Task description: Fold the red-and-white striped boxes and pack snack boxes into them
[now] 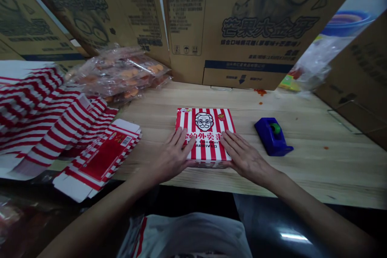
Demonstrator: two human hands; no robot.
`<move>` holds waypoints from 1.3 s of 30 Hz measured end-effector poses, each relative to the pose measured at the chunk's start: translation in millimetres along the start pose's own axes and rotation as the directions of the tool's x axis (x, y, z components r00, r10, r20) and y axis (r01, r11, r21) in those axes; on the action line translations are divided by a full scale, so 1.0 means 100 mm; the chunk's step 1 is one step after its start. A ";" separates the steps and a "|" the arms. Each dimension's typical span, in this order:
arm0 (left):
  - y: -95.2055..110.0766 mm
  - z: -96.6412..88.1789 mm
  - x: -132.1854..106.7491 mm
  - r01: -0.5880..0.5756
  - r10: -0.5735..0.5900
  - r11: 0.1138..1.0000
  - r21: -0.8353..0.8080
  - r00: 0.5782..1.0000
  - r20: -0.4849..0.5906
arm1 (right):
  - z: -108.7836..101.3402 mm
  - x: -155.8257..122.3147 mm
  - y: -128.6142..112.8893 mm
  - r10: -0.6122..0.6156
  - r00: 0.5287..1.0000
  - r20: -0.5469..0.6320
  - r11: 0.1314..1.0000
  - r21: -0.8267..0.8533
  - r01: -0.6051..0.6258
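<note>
A red-and-white striped box (206, 127) with a cartoon face on its lid lies closed near the front edge of the wooden table (302, 161). My left hand (172, 155) rests flat on the box's near left corner, fingers stretched out. My right hand (242, 155) lies flat on the near right corner, fingers also spread. Both palms press on the lid and neither hand grips anything.
A blue tape dispenser (273, 136) sits right of the box. Flat striped box blanks (45, 117) pile up at the left, with clear bags of orange snacks (121, 73) behind them. Large cardboard cartons (242, 24) wall the back and right side.
</note>
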State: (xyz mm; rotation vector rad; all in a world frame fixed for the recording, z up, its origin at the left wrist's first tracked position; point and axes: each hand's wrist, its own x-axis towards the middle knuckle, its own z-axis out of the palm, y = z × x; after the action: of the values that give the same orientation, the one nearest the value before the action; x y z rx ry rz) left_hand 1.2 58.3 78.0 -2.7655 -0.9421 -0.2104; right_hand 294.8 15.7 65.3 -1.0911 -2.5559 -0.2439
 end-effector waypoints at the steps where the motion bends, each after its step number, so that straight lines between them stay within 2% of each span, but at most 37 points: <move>1: -0.03 -0.01 -0.01 -0.025 0.025 1.000 -0.013 1.000 -0.002 | -0.01 0.01 0.01 -0.015 1.000 -0.006 1.000 0.014 0.015; 4: -0.13 -0.05 -0.03 -0.068 0.068 0.997 -0.047 0.998 -0.005 | -0.10 0.05 0.07 -0.032 0.999 0.000 0.996 0.081 0.032; 8: -0.18 -0.14 0.00 -0.063 0.063 0.995 -0.079 0.998 0.002 | -0.29 0.14 0.17 -0.022 0.999 0.050 0.982 0.190 0.012; 11: -0.16 -0.15 0.02 -0.048 0.046 0.997 -0.064 0.999 -0.023 | -0.42 0.20 0.24 -0.054 0.996 0.076 0.967 0.252 0.034; 16: -0.07 -0.06 0.01 -0.018 0.012 0.999 -0.045 0.991 -0.130 | -0.50 0.23 0.32 -0.068 0.997 0.032 0.958 0.282 0.056; 19: -0.02 -0.02 0.00 0.003 -0.015 0.998 -0.066 0.984 -0.175 | -0.50 0.22 0.33 -0.104 0.995 0.010 0.957 0.272 0.098; 24: -0.02 -0.04 -0.01 -0.016 0.011 0.999 -0.048 0.993 -0.118 | -0.50 0.20 0.34 -0.095 0.994 0.045 0.958 0.274 0.079; 29: 0.02 -0.03 0.03 0.000 -0.008 0.999 -0.053 0.988 -0.153 | -0.55 0.21 0.43 -0.103 0.994 0.026 0.954 0.286 0.091; 31: 0.02 -0.03 0.02 0.000 -0.010 0.997 -0.074 0.991 -0.133 | -0.53 0.20 0.42 -0.114 0.993 0.033 0.948 0.302 0.098; 35: -0.03 -0.06 -0.03 -0.057 0.053 0.996 -0.068 0.997 -0.051 | -0.38 0.11 0.27 -0.083 0.996 0.012 0.946 0.314 0.075; 39: -0.02 -0.10 -0.01 -0.085 0.083 0.996 -0.035 0.995 -0.059 | -0.22 -0.01 0.06 0.028 0.998 -0.055 0.959 0.283 -0.011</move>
State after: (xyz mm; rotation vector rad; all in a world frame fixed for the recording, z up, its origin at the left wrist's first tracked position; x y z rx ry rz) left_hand -1.7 56.2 87.7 -2.8095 -0.8145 -0.2944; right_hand 305.2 12.7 85.6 -0.9840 -2.4316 0.0926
